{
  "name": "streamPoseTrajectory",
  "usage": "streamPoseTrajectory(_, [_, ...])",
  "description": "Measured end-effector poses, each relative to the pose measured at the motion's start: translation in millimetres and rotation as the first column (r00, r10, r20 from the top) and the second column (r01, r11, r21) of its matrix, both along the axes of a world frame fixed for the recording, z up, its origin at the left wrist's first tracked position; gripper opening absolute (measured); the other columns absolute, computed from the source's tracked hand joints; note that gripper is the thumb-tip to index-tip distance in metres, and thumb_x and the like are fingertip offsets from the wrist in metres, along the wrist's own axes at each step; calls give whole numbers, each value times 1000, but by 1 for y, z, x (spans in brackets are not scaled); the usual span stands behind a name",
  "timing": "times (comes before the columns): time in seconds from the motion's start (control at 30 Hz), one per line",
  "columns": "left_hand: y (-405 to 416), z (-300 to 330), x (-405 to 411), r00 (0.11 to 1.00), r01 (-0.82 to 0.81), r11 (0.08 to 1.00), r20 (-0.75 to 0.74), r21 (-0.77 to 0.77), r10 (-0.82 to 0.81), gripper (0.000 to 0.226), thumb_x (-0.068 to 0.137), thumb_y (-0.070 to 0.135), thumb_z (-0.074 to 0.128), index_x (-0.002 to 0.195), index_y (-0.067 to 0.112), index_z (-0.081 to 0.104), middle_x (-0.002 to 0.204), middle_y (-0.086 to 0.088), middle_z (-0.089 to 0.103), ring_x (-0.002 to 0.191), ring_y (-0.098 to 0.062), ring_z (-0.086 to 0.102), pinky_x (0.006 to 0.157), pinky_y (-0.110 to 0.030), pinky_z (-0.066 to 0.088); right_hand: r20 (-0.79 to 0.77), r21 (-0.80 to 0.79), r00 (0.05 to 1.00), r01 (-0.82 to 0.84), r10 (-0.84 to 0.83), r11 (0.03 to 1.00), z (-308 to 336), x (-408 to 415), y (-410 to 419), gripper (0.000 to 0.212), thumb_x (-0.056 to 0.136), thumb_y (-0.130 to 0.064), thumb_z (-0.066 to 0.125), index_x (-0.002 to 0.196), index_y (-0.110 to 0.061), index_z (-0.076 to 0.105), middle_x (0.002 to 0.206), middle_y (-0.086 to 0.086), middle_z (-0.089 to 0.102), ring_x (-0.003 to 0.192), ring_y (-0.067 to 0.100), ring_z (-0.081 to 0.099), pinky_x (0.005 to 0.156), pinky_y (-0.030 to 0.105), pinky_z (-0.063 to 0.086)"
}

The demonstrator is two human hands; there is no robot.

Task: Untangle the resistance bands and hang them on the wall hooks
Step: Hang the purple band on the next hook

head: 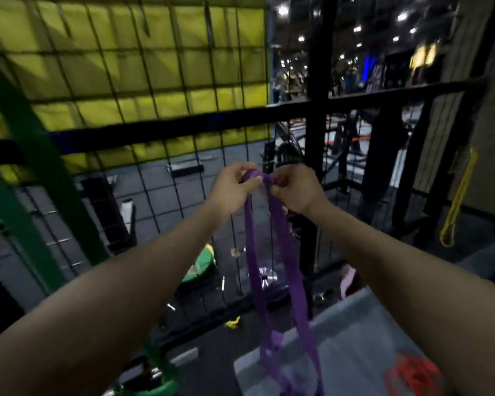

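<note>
Pinching the purple band (272,252), both hands hide its top fold.

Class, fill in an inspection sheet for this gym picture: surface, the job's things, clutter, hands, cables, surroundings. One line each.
Surface: grey platform at lower right; dark floor beyond.
Job's things: purple band held up by its top, both strands hanging onto the platform; yellow band hanging at right, its hook not visible; green band hanging at left.
Clutter: red item on the platform, blurred.
Hands: left hand and right hand both pinch the purple band's top.
Cables: nothing seen.
Surroundings: black wire grid ahead, yellow padding behind it.
</note>
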State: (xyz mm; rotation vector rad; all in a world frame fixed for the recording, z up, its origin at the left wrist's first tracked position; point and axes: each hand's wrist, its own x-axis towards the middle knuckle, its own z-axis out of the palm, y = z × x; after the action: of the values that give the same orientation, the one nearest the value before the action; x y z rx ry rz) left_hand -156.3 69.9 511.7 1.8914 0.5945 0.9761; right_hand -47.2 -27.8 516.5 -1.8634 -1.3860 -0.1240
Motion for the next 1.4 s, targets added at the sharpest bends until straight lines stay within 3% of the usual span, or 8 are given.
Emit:
streamPoseTrajectory(0.2, [16,67,-40,982,-42,999,185,-19,45,18,86,9,64,104,13,58,94,-2,60,88,-19,57,82,-39,51,10,163,998,-59,58,985,69,-32,28,16,77,-11,68,92,-5,73,78,9,68,72,17,59,54,13,37])
streamPoseTrajectory(0.4, [30,112,-69,945,-33,997,322,-66,53,17,85,0,62,99,11,60,91,-6,60,83,-21,56,75,-35,47,-8,217,989,-144,149,966,105,-64,58,16,84,-10,59,96,-6,69,78,9,64,75,20,57,64,25,38])
streamPoseTrajectory(0.53, [40,127,-92,954,-73,997,290,-34,80,28,86,3,62,114,3,58,89,2,57,77,-11,55,75,-33,47,76,230,990,-134,119,964,121,-81,73,21,90,-9,53,104,-6,68,94,12,68,89,25,62,68,24,40])
streamPoseTrajectory(0.83, [62,164,-156,971,-240,946,54,218,234,28,86,15,65,113,15,60,85,5,59,74,-6,56,54,-15,43,254,259,962,-165,98,952,163,-120,106,23,92,-11,51,105,-6,69,101,14,69,96,28,62,73,27,40])
streamPoseTrajectory(1.0, [63,167,-178,967,-254,952,83,170,242,28,87,14,64,114,11,59,84,6,58,83,-12,60,72,-31,52,310,266,943,-204,116,942,164,-137,118,20,87,-10,54,98,-8,71,93,13,71,87,26,64,75,31,49])
streamPoseTrajectory(1.1, [63,168,-183,960,-250,960,158,125,229,33,86,14,64,117,7,59,91,3,59,89,-17,60,81,-36,54,243,282,961,-200,132,938,160,-141,122,23,82,-16,60,103,-11,70,93,7,71,87,23,65,74,28,50])
streamPoseTrajectory(1.23, [59,174,-180,945,-207,978,264,27,193,33,87,8,63,119,2,58,81,3,58,71,-9,56,66,-26,50,43,194,953,-304,301,933,161,-162,123,29,85,-13,57,113,-11,62,88,3,62,81,18,57,65,23,40])
streamPoseTrajectory(1.4, [56,180,-192,965,-155,987,207,-37,159,31,88,12,61,118,4,57,82,3,60,76,-10,56,62,-21,49,-459,169,730,-487,506,857,166,-171,110,11,85,-3,54,92,-9,60,81,9,58,78,19,59,73,34,50])
